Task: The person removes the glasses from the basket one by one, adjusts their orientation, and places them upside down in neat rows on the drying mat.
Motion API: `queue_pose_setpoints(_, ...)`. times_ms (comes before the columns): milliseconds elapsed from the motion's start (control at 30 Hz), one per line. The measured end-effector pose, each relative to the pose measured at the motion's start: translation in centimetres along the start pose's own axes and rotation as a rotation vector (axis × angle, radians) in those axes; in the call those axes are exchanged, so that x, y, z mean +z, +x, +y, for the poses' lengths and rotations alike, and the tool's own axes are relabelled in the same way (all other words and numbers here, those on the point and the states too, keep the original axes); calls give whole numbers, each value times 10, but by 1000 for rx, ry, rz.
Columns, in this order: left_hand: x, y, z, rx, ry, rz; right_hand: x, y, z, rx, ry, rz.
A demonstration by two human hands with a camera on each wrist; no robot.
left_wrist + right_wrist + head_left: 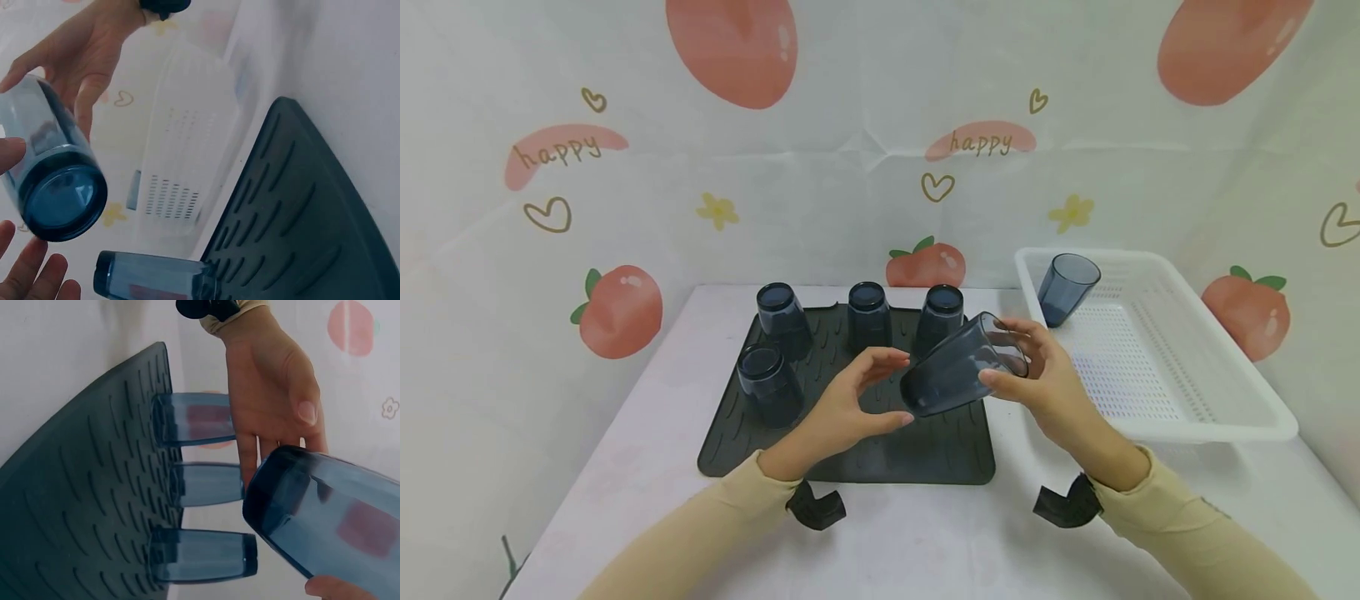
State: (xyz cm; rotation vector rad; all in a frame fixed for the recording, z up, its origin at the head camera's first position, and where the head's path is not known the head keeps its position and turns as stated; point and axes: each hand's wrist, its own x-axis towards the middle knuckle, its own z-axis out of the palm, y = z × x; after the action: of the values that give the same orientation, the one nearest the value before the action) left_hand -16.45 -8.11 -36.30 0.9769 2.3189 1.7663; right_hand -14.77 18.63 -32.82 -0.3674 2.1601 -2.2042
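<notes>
A blue-tinted drinking glass is tilted over the dark drying mat, its thick base pointing left and its mouth right. My right hand grips it near the mouth, thumb on the near side and fingers on the far side. Beside the base, my left hand has thumb and fingers spread apart, fingertips right at the glass. The left wrist view shows the glass base between the left thumb and fingers. Several matching glasses stand upside down on the mat, among them a front-left glass and a back-right glass.
At the right stands a white perforated plastic basket with one blue glass leaning in its back-left corner. A white printed cloth hangs behind the white table. Black straps are on both wrists.
</notes>
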Motion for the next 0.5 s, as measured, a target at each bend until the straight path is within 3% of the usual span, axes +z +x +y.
queue_pose_setpoints(200, 8, 2, -4, -5, -17, 6, 6, -2, 0, 10, 4, 33)
queue_pose_setpoints(500, 18, 5, -7, -16, -93, 23, 12, -4, 5, 20, 108, 38)
